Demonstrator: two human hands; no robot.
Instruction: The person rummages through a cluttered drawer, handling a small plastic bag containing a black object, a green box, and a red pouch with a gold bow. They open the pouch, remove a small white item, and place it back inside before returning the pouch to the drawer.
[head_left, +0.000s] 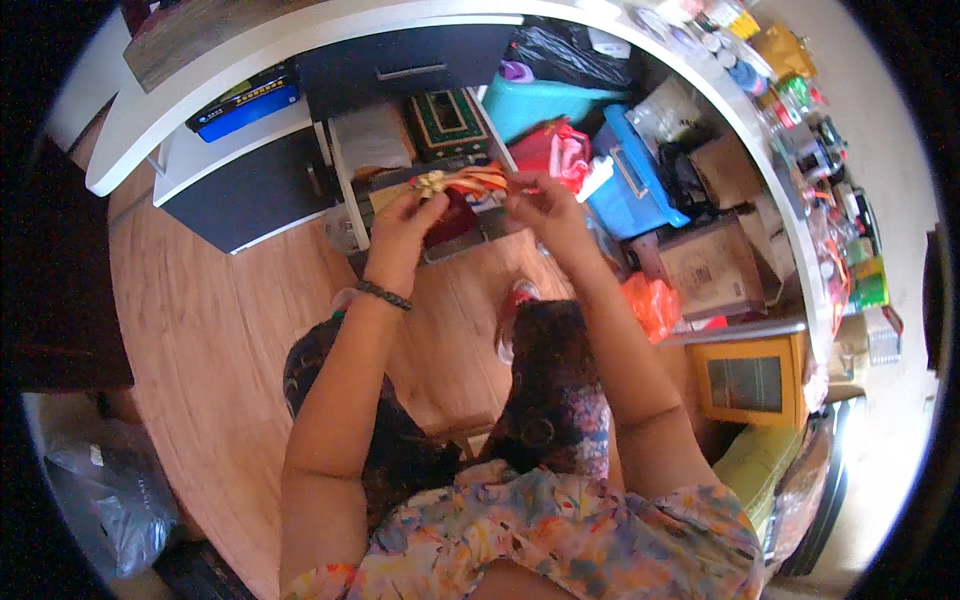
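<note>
Both hands, left hand [400,222] and right hand [545,207], pinch the ends of an orange ribbon [470,180], raised taut between them, likely for close work. It hangs just before the shelf [345,190]

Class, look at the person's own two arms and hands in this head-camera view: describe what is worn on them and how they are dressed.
Both forearms are bare up to the upper arm. The left hand has a dark beaded bracelet around its wrist. The right hand wears nothing that shows at the wrist. Short sleeves of a floral garment in pink, orange, blue and white cover the shoulders.
</note>
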